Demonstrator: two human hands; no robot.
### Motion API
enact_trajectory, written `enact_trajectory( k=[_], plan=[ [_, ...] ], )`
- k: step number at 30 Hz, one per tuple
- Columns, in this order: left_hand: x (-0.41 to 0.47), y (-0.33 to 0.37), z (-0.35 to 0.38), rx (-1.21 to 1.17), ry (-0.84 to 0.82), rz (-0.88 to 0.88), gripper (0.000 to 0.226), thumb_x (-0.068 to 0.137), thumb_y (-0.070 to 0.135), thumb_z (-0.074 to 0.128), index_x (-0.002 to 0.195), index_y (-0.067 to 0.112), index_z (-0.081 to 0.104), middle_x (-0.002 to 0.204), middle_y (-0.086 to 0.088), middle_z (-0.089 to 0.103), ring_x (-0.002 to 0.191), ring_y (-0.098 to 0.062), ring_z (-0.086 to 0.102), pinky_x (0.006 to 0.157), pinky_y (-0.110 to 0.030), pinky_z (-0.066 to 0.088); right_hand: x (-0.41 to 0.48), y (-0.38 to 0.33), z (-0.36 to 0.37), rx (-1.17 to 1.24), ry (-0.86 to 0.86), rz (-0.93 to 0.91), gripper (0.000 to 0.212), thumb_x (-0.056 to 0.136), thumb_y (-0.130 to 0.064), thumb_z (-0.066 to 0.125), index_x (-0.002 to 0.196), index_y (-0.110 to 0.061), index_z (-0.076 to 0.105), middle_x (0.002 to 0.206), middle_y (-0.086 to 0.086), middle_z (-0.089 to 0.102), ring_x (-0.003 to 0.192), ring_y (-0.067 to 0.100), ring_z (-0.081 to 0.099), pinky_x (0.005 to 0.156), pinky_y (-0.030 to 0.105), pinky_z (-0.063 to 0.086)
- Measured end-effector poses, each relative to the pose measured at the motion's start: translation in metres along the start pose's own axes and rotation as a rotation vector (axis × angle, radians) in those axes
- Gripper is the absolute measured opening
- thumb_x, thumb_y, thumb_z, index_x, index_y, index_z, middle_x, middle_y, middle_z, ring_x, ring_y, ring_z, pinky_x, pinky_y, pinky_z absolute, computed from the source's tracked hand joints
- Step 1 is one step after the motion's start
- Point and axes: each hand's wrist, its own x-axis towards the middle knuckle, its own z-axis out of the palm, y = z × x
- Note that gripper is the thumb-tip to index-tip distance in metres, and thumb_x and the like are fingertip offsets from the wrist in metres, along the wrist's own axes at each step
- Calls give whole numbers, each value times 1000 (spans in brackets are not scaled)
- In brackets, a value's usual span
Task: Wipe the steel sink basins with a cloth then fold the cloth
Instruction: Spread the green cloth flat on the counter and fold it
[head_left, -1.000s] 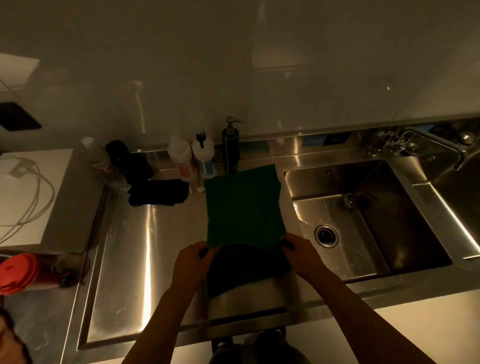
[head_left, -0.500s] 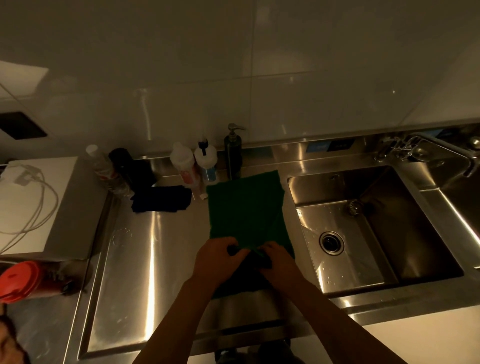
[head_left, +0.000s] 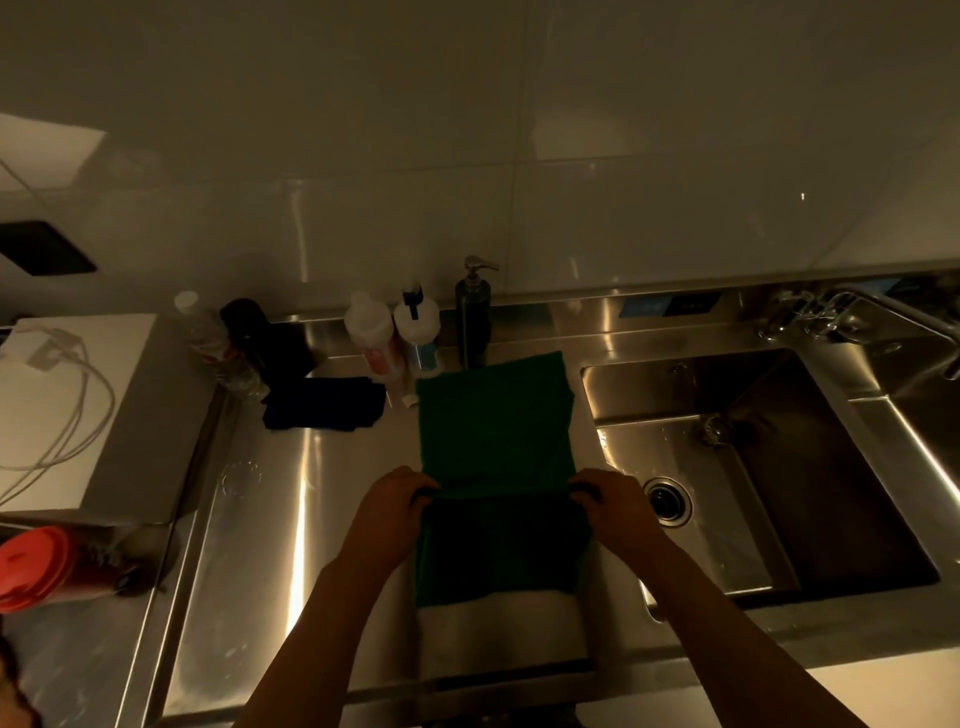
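Note:
A green cloth lies flat on the steel drainboard left of the sink basin. Its near part is folded up over itself and looks darker. My left hand pinches the cloth's left edge at the fold line. My right hand pinches the right edge at the same height. Both hands hold the fold taut across the cloth's width. The basin has a round drain and a tap behind it.
Behind the cloth stand a dark pump dispenser and two white bottles. A dark blue cloth lies left of them. A red-lidded cup and a white box with a cable sit at the far left.
My hands were together at the cloth's middle half a second ago. They have slid apart to its left and right edges, pulling the folded part flat.

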Motion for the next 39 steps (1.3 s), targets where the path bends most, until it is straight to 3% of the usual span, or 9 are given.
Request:
enact_trajectory(
  k=[4,10,13,15,18,21,27,33,39],
  plan=[
    [6,3,2,-5,92,-50,13,102,20,59,103,22,71,94,2,67,84,-15,64,78,-35,52,11,-3,-7,-7,23,-33,18,99,-10,53,109,-17,66,98,-2,67,91,15,62,76,24,42],
    [34,2,-4,-8,205,-175,30,101,50,56,77,32,56,64,8,60,59,-2,57,52,-22,39,39,-8,-24,47,-51,4,23,95,-41,63,94,-19,66,84,-4,66,82,15,64,66,22,43],
    [52,-1,-8,-61,206,-177,34,100,46,61,69,32,56,62,8,58,58,-1,56,51,-13,32,52,-8,-32,131,-107,21,30,82,-44,78,99,-24,65,89,-13,64,82,3,62,62,9,44],
    [63,-3,-9,-125,182,-148,29,101,35,63,73,32,58,66,9,60,63,0,56,55,-10,37,62,-7,-36,127,-128,11,35,81,-33,82,109,-27,62,97,-13,62,86,2,62,60,7,46],
    [81,-7,-7,-149,154,-142,16,103,19,60,88,22,65,80,5,64,73,-1,56,62,-8,36,84,-6,-41,118,-123,2,31,89,-13,71,116,-25,64,106,-1,66,89,10,67,67,14,54],
    [98,-11,-7,-171,195,-166,14,104,12,56,100,14,68,91,1,65,78,-4,56,68,-10,35,110,-6,-45,19,-72,-26,23,98,-14,59,118,-15,69,107,5,70,94,17,67,83,30,55],
    [130,-14,-2,-203,330,-212,15,105,15,55,105,15,70,98,4,62,78,3,53,66,-9,37,158,-11,-41,-117,48,-50,20,102,-22,51,103,-14,69,95,8,70,87,24,66,74,29,46],
    [160,-13,14,-303,395,-309,18,107,25,54,111,18,69,98,6,62,85,-4,58,68,-14,38,202,-19,-34,-217,149,-32,28,105,-24,44,111,-14,69,103,10,63,93,27,64,77,31,47],
    [180,-12,25,-510,475,-397,12,103,27,63,105,20,72,86,9,69,63,-4,69,51,-10,48,238,-21,-25,-10,131,106,17,89,1,64,104,-1,72,103,17,71,95,31,67,73,27,46]
  ],
)
